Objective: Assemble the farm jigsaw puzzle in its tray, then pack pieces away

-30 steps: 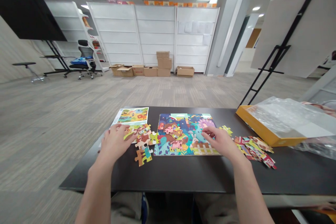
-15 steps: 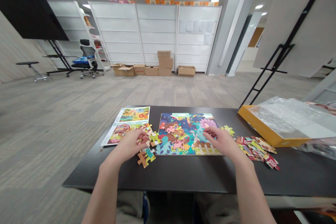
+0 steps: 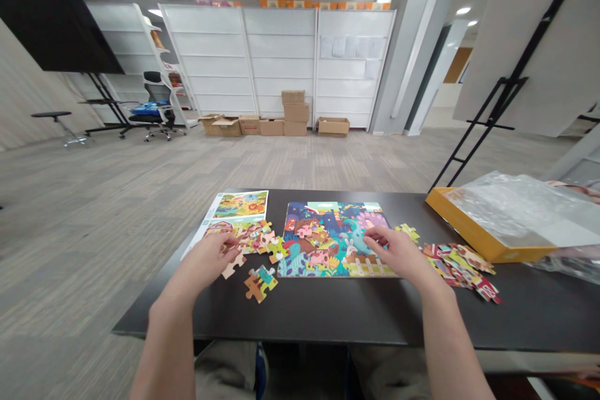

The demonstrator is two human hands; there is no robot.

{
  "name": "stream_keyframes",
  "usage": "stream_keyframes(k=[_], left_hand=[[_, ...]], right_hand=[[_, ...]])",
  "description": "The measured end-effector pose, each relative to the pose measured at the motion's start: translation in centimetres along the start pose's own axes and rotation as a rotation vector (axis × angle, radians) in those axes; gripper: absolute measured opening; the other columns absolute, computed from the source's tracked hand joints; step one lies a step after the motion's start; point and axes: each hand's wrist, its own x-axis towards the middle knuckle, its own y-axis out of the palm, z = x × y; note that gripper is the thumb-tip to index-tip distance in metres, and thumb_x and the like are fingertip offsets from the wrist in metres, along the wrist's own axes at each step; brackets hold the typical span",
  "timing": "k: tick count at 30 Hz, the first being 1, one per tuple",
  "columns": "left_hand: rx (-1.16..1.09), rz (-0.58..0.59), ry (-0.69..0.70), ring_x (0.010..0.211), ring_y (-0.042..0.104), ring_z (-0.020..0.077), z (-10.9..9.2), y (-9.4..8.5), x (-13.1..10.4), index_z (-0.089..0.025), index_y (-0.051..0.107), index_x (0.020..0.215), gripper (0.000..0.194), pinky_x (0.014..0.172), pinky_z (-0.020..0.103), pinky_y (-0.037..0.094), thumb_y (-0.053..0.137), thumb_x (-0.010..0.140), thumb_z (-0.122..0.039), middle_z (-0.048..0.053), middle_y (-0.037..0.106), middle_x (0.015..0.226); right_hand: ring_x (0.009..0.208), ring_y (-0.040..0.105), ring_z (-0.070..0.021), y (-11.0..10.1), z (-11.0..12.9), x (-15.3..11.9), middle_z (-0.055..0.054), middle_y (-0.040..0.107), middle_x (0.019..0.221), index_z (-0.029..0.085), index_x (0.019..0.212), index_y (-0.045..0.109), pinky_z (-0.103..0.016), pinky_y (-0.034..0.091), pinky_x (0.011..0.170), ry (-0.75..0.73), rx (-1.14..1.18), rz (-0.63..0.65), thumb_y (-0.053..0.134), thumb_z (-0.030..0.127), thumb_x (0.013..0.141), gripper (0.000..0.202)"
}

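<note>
My left hand (image 3: 209, 260) is left of the board, fingers curled and thumb tip close to them, closed on a pinkish puzzle piece (image 3: 234, 266) by the fingertips. Several loose puzzle pieces (image 3: 260, 236) lie beyond it, partly over a printed picture sheet (image 3: 241, 204). A brown, green and blue clump of pieces (image 3: 261, 284) rests nearer the table edge. My right hand (image 3: 396, 250) hovers at the right side of the colourful puzzle board (image 3: 293, 267), thumb and fingers apart and holding nothing visible. A few pink animal pieces (image 3: 319, 257) lie on the board.
To the right are a pile of red and green pieces (image 3: 462, 267), a yellow-green piece (image 3: 409, 232) and a yellow box (image 3: 497, 249) with clear plastic (image 3: 510, 209) in it. The black table's (image 3: 319, 312) near edge is close to my legs.
My left hand has moved left, away from the board, and the pinkish piece now shows by its fingertips. Several loose pieces it covered are uncovered. My right hand is nearly still.
</note>
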Motion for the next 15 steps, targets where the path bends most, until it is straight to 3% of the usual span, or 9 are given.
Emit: stream_keyframes(k=[3,7,10,15], left_hand=[[0.073,-0.085,0.126,0.109,0.064,0.0316,-0.6,0.9,0.4,-0.02,0.072,0.097,0.031,0.095,0.042,0.048,0.054,0.083,-0.041,0.011,0.073,0.108],[0.035,-0.037,0.27,0.117,0.062,0.0307,-2.7,2.5,0.9,-0.022,0.069,0.114,0.036,0.102,0.042,0.045,0.06,0.084,-0.039,0.009,0.07,0.124],[0.088,-0.04,0.258,0.123,0.06,0.0327,-3.9,3.1,1.0,-0.02,0.065,0.121,0.041,0.104,0.044,0.044,0.062,0.083,-0.034,0.011,0.067,0.131],[0.142,-0.023,0.209,0.112,0.065,0.0321,-4.1,2.9,1.0,-0.019,0.067,0.114,0.036,0.096,0.042,0.048,0.062,0.082,-0.035,0.012,0.071,0.12]], right_hand=[[0.075,0.069,-0.0213,0.0,0.0,0.0,-0.005,0.077,0.087,0.023,0.094,0.069,-0.034,0.051,0.072,0.008,0.004,0.005,0.055,0.043,0.09,0.025],[0.073,0.069,-0.021,-0.1,0.0,0.0,-0.005,0.077,0.086,0.023,0.093,0.07,-0.034,0.051,0.07,-0.002,0.01,-0.001,0.054,0.043,0.09,0.026],[0.073,0.069,-0.0206,-0.1,0.0,-0.1,-0.005,0.076,0.085,0.023,0.092,0.07,-0.033,0.051,0.069,-0.008,0.005,-0.012,0.054,0.043,0.09,0.025],[0.071,0.068,-0.0195,-0.2,-0.2,-0.1,-0.004,0.076,0.086,0.023,0.093,0.07,-0.032,0.05,0.068,0.004,-0.001,-0.01,0.054,0.043,0.091,0.026]])
